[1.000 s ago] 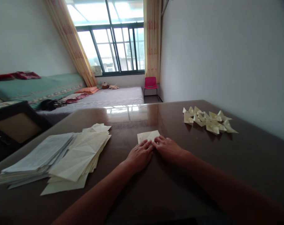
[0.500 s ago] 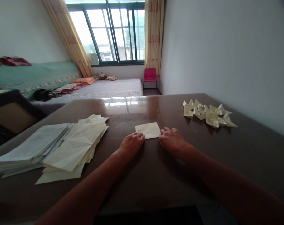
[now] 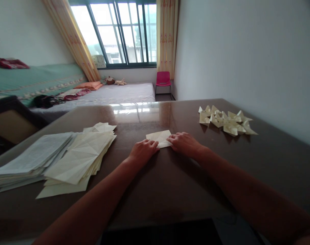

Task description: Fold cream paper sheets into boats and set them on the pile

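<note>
A small folded sheet of cream paper (image 3: 160,136) lies on the brown glossy table (image 3: 175,190) between my hands. My left hand (image 3: 144,149) is at its near left corner, fingers closed together on the edge. On the opposite side, my right hand (image 3: 183,143) has its fingertips over the paper's right edge, bent and closed on it. The thumbs are mostly hidden.
Left of my hands lie a pile of creased cream sheets (image 3: 86,153) and a stack of printed paper (image 3: 34,153). Several pointed folded-paper pieces (image 3: 226,120) stand at the right. Beyond the table are a bed (image 3: 129,92) and a pink chair (image 3: 163,79).
My right hand has shifted left and slightly up, its fingers now reaching further over the paper. The left hand stays at its corner. The whole view has shifted a little.
</note>
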The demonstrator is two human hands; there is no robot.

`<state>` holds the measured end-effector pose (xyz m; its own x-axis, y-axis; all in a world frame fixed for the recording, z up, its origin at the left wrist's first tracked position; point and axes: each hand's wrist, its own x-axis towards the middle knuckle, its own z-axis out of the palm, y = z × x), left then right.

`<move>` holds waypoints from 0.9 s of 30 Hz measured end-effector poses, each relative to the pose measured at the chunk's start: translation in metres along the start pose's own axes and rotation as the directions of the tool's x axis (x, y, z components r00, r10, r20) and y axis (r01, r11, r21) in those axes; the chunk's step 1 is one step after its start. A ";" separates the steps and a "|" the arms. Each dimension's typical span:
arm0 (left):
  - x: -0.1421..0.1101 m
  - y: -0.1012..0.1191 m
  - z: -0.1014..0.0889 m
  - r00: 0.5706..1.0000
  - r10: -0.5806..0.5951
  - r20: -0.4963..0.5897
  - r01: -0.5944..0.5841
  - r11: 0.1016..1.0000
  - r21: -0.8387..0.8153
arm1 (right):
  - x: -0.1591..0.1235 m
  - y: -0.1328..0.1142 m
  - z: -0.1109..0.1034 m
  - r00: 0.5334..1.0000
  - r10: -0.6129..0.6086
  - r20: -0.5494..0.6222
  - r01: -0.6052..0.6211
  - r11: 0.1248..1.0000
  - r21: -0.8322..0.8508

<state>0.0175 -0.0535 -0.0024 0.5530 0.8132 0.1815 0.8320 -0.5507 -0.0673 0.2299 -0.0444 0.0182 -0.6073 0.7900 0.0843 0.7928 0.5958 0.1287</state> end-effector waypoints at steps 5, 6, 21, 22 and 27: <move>0.003 0.000 -0.003 1.000 0.001 0.025 -0.002 1.000 0.025 | -0.002 0.007 0.002 0.999 -0.009 -0.046 0.012 0.998 0.069; 0.003 -0.001 -0.003 1.000 -0.002 0.028 0.001 1.000 0.029 | -0.002 0.009 0.003 0.999 -0.013 -0.052 0.017 0.996 0.084; 0.001 -0.002 -0.005 0.996 -0.010 -0.086 0.012 1.000 0.020 | 0.005 0.005 -0.003 0.985 -0.060 -0.165 0.071 0.995 0.066; 0.000 -0.002 -0.006 0.994 -0.004 -0.111 0.007 1.000 0.024 | 0.002 0.003 -0.006 0.975 -0.081 -0.207 0.098 0.992 0.076; 0.000 -0.007 -0.001 0.982 0.042 -0.183 -0.058 0.995 -0.085 | -0.009 0.004 -0.009 0.933 -0.194 -0.303 0.260 0.946 0.194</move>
<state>0.0119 -0.0501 -0.0015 0.5696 0.7411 0.3554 0.7914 -0.6113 0.0063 0.2379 -0.0500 0.0273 -0.7362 0.5774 0.3530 0.6022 0.7970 -0.0476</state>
